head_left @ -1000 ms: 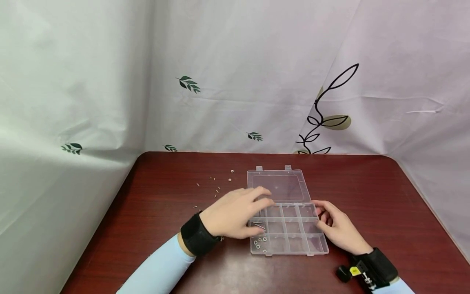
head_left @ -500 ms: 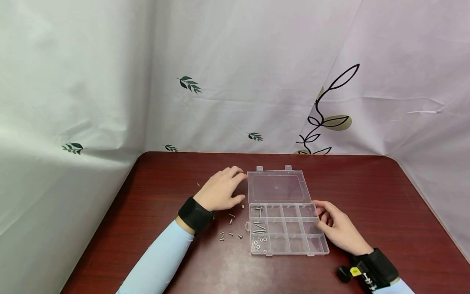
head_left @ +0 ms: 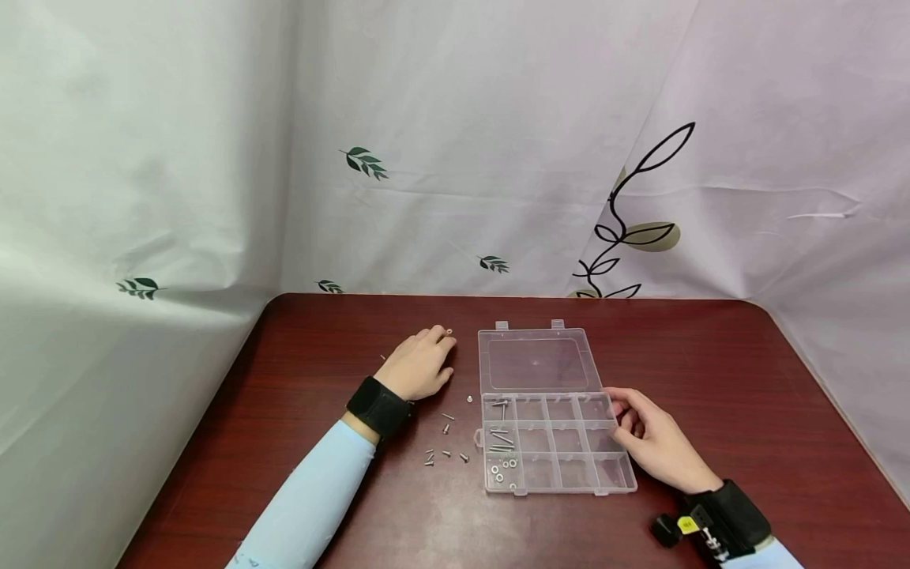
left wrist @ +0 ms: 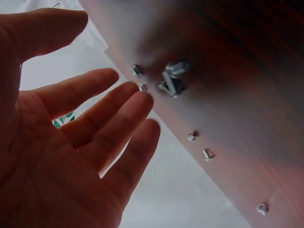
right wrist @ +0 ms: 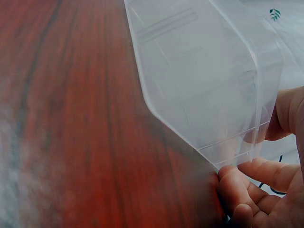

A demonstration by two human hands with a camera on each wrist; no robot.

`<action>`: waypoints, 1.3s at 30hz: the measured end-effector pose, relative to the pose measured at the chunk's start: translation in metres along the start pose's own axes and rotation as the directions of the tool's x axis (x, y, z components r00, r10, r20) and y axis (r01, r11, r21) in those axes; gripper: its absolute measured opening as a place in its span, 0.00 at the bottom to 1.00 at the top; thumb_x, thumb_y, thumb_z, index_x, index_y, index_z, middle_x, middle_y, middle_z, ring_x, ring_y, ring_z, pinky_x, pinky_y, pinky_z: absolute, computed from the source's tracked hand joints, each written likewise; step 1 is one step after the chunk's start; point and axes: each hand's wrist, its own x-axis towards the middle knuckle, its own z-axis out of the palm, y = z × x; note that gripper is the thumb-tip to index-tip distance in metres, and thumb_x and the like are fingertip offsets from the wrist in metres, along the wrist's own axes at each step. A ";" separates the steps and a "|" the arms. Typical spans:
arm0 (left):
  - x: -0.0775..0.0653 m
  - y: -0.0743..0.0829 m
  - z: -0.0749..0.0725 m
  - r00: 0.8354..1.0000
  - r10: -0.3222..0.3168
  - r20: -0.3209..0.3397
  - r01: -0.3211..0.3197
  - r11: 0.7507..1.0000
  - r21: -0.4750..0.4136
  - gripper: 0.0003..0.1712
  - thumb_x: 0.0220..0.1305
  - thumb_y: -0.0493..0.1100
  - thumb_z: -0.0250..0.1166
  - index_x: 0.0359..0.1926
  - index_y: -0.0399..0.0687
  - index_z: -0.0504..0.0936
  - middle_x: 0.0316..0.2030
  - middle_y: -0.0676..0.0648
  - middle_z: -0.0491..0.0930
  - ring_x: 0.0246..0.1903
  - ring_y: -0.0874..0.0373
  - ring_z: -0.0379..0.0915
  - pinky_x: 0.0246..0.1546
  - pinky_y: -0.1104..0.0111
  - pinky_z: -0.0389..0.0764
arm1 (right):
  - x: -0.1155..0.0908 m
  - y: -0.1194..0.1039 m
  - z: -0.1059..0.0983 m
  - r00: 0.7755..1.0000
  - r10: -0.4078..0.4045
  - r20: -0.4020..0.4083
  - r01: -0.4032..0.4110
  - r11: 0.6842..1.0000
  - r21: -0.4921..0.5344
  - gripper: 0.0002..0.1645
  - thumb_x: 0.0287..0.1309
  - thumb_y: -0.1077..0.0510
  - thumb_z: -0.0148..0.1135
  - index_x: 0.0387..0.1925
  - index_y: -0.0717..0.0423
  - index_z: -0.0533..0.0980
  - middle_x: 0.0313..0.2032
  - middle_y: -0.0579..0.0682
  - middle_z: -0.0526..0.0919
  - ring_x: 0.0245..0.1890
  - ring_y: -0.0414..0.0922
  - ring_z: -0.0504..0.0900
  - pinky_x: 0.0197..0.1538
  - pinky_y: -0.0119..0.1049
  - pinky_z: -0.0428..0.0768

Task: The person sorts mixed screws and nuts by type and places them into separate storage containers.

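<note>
In the head view my left hand [head_left: 415, 365] is low over the table, left of the box's lid, its fingertips close to a small nut [head_left: 449, 332]. The left wrist view has the fingers loosely extended, with nothing held; screws [left wrist: 172, 81] and nuts [left wrist: 136, 70] lie past the fingertips. My right hand [head_left: 657, 442] holds the right side wall of a clear plastic compartment box [head_left: 569, 452], thumb and fingers at its edge in the right wrist view. The box's left column holds long screws [head_left: 502, 439] in two compartments and nuts or washers [head_left: 495, 469] in the front one.
The transparent lid [head_left: 536, 359] lies folded back behind the box. Several short screws [head_left: 446, 454] and a small piece [head_left: 469, 399] are scattered left of the box on the dark red table [head_left: 711, 356]. A pale patterned curtain [head_left: 426, 158] hangs behind.
My left hand has moved from above the box's left compartments to the far left part of the table, uncovering the screws there. My right hand and the box stay put.
</note>
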 end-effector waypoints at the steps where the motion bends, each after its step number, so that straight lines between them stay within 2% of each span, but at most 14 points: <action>1: 0.000 -0.001 0.000 1.000 0.002 -0.001 -0.002 1.000 -0.004 0.24 0.63 0.47 0.68 0.58 0.41 0.80 0.53 0.43 0.75 0.50 0.48 0.76 0.54 0.58 0.76 | 0.000 0.000 0.000 1.000 0.000 0.001 0.000 1.000 0.001 0.31 0.53 0.75 0.63 0.59 0.56 0.73 0.39 0.48 0.74 0.31 0.35 0.71 0.32 0.29 0.69; 5: 0.000 -0.003 0.002 1.000 0.021 -0.013 -0.021 1.000 -0.011 0.16 0.62 0.43 0.69 0.49 0.41 0.84 0.43 0.44 0.76 0.40 0.51 0.75 0.48 0.61 0.77 | 0.000 -0.001 0.000 1.000 0.000 0.002 0.000 1.000 0.003 0.31 0.53 0.75 0.63 0.59 0.57 0.73 0.39 0.48 0.74 0.31 0.35 0.71 0.32 0.29 0.69; 11: 0.001 -0.005 0.004 0.997 0.055 -0.053 -0.055 0.998 0.000 0.06 0.61 0.34 0.66 0.39 0.45 0.86 0.35 0.47 0.75 0.34 0.54 0.76 0.40 0.64 0.79 | 0.000 0.001 0.000 1.000 -0.003 -0.007 0.003 1.000 0.001 0.32 0.52 0.75 0.64 0.59 0.56 0.74 0.39 0.47 0.74 0.31 0.35 0.72 0.32 0.28 0.70; 17: 0.000 -0.004 0.005 0.993 0.059 -0.100 -0.060 0.998 -0.010 0.08 0.60 0.32 0.65 0.29 0.49 0.82 0.28 0.50 0.73 0.28 0.56 0.75 0.31 0.65 0.78 | 0.000 0.002 0.001 1.000 -0.004 -0.008 0.004 1.000 0.005 0.32 0.52 0.75 0.64 0.59 0.56 0.74 0.39 0.48 0.75 0.31 0.35 0.72 0.32 0.28 0.70; 27: -0.002 -0.001 0.002 0.990 0.082 -0.119 -0.085 0.996 -0.023 0.10 0.58 0.32 0.63 0.25 0.51 0.75 0.24 0.51 0.69 0.25 0.57 0.70 0.26 0.66 0.73 | 0.000 0.000 0.000 1.000 -0.003 -0.006 0.004 1.000 0.016 0.32 0.52 0.76 0.64 0.59 0.57 0.74 0.39 0.48 0.75 0.30 0.35 0.72 0.32 0.28 0.70; 29: -0.002 0.002 -0.001 0.988 0.090 -0.125 -0.094 0.995 -0.029 0.10 0.57 0.33 0.63 0.25 0.52 0.74 0.28 0.49 0.74 0.32 0.55 0.78 0.30 0.65 0.77 | 0.000 0.000 0.000 1.000 -0.004 -0.004 0.004 1.000 0.017 0.32 0.52 0.76 0.64 0.59 0.57 0.74 0.39 0.48 0.75 0.30 0.35 0.72 0.32 0.28 0.70; 34: -0.004 0.017 -0.019 0.978 0.128 -0.166 -0.131 0.991 -0.005 0.09 0.54 0.35 0.63 0.26 0.52 0.72 0.29 0.50 0.73 0.32 0.55 0.78 0.30 0.65 0.78 | 0.000 -0.001 0.000 1.000 -0.001 -0.001 0.001 1.000 0.013 0.32 0.52 0.75 0.64 0.59 0.57 0.73 0.39 0.48 0.75 0.31 0.35 0.72 0.32 0.29 0.70; 36: -0.007 0.024 -0.027 0.971 0.154 -0.185 -0.154 0.988 0.014 0.08 0.52 0.36 0.62 0.26 0.53 0.71 0.25 0.53 0.67 0.25 0.57 0.72 0.26 0.67 0.74 | 0.000 -0.001 0.000 1.000 0.000 0.000 0.000 1.000 0.009 0.31 0.53 0.75 0.64 0.59 0.57 0.73 0.39 0.48 0.75 0.31 0.35 0.72 0.32 0.29 0.70; 39: -0.010 0.035 -0.038 0.962 0.203 -0.183 -0.205 0.979 0.007 0.08 0.51 0.36 0.60 0.26 0.54 0.70 0.25 0.55 0.65 0.24 0.60 0.70 0.24 0.69 0.72 | 0.000 -0.001 -0.001 1.000 -0.001 0.000 0.001 1.000 0.007 0.31 0.53 0.75 0.64 0.59 0.57 0.73 0.39 0.48 0.74 0.31 0.35 0.72 0.32 0.29 0.70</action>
